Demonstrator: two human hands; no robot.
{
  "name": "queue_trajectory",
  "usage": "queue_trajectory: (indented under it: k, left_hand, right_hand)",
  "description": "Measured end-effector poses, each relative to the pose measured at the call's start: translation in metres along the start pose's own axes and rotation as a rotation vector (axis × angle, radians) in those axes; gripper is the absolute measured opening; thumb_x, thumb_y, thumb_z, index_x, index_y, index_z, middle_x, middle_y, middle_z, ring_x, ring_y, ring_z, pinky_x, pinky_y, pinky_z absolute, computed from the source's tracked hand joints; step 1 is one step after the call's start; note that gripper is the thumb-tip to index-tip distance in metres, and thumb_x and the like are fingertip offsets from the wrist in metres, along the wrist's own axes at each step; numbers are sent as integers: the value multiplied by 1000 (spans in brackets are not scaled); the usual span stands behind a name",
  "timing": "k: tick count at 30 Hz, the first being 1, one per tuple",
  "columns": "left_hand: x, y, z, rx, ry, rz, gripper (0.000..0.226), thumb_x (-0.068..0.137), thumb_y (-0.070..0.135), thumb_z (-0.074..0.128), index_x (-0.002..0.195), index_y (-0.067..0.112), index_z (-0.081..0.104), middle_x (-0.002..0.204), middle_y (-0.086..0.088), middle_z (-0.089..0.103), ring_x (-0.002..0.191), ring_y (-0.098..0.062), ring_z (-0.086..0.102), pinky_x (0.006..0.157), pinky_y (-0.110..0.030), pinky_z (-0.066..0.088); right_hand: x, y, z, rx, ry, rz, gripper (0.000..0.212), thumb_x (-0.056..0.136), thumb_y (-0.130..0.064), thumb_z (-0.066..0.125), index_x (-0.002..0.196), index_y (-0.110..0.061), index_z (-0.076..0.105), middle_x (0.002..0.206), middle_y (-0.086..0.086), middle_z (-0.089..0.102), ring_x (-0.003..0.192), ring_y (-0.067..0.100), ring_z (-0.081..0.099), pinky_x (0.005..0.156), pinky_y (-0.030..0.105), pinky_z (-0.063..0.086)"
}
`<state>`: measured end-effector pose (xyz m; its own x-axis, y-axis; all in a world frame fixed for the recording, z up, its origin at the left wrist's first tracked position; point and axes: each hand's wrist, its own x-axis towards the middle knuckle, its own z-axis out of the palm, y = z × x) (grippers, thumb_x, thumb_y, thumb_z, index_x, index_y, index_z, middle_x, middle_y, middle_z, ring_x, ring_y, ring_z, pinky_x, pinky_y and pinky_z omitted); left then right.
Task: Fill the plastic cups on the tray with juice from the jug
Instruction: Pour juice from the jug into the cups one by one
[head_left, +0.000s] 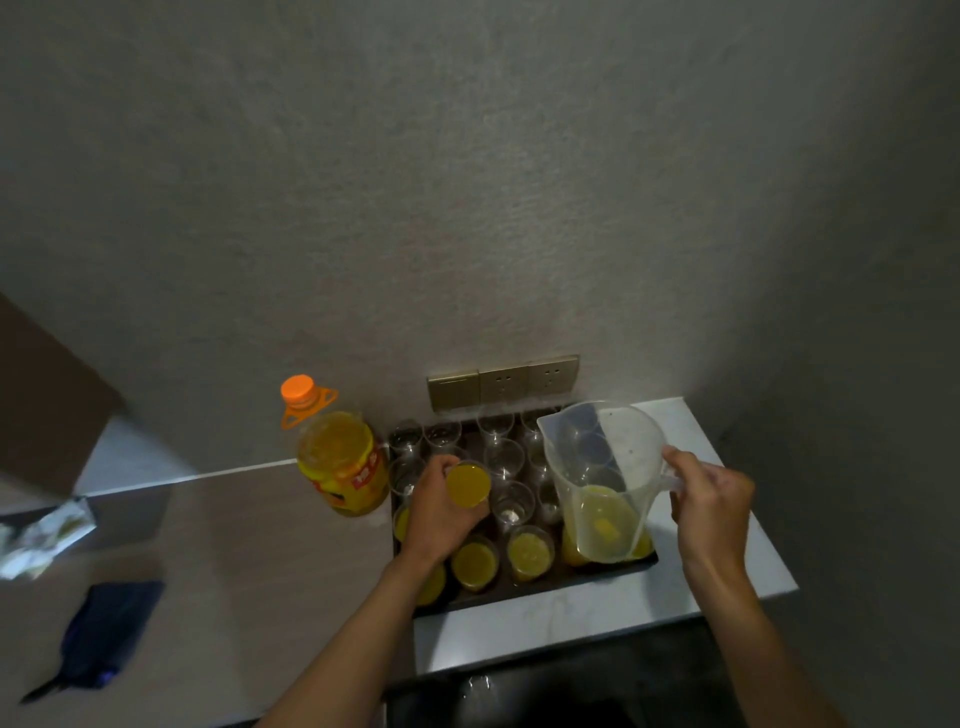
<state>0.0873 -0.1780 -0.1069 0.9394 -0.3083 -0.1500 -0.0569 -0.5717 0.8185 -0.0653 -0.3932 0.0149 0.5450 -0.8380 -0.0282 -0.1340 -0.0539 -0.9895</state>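
One full cup (468, 484) lifted off the tray (545, 584), jug (602, 483) held upright.
Left hand (441, 506) grips the cup, right hand (709, 501) the jug handle; set it down level among the filled ones.

The left hand (441, 512) hides part of a full cup (469, 486). The jug (602, 480) hides cups behind it. A blurry wrapper (41, 535) is cut off at the left edge.

I see the tray (613, 571) right of the bottle (340, 462), filled cups (475, 564) in front, empty cups (441, 434) behind.
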Motion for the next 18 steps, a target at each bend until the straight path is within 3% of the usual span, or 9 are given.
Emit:
queue_trajectory:
  k: [5, 8, 13, 15, 18]
  left_hand:
    - [-2, -4, 2, 21, -16, -16, 67, 67, 20, 92, 116, 27, 47, 102, 21, 53, 88, 7, 52, 67, -5, 37]
    - [0, -8, 4, 44, -19, -22, 66, 66, 23, 92, 115, 25, 49, 105, 14, 57, 92, -5, 56, 69, -7, 37]
    - [1, -16, 9, 97, -18, -21, 59, 66, 20, 91, 109, 21, 51, 97, 19, 50, 84, 7, 49, 67, -2, 36]
    - [2, -21, 14, 123, 3, -13, 58, 65, 19, 91, 107, 20, 52, 102, 10, 51, 86, -2, 49, 69, -3, 34]
    - [4, -28, 20, 156, 31, -32, 58, 62, 19, 92, 107, 18, 55, 106, 3, 50, 96, -14, 49, 72, -17, 31]
  right_hand:
    - [5, 3, 2, -3, -15, 17, 47, 99, -13, 63, 54, -4, 51, 45, -1, 40, 48, 16, 35, 52, 28, 34]
    - [6, 6, 2, 1, -26, 24, 45, 99, -13, 63, 57, -2, 53, 51, 7, 41, 49, 17, 37, 53, 29, 35]
    - [6, 13, 4, 31, -36, 39, 44, 99, -11, 64, 57, -2, 54, 46, -1, 42, 43, 6, 39, 51, 28, 36]
    - [7, 16, 5, 38, -38, 36, 44, 98, -11, 64, 56, -1, 54, 45, -1, 42, 42, 6, 38, 52, 28, 36]
    - [7, 22, 6, 38, -41, 36, 43, 99, -10, 64, 57, -2, 54, 43, -4, 44, 41, 5, 41, 53, 28, 36]
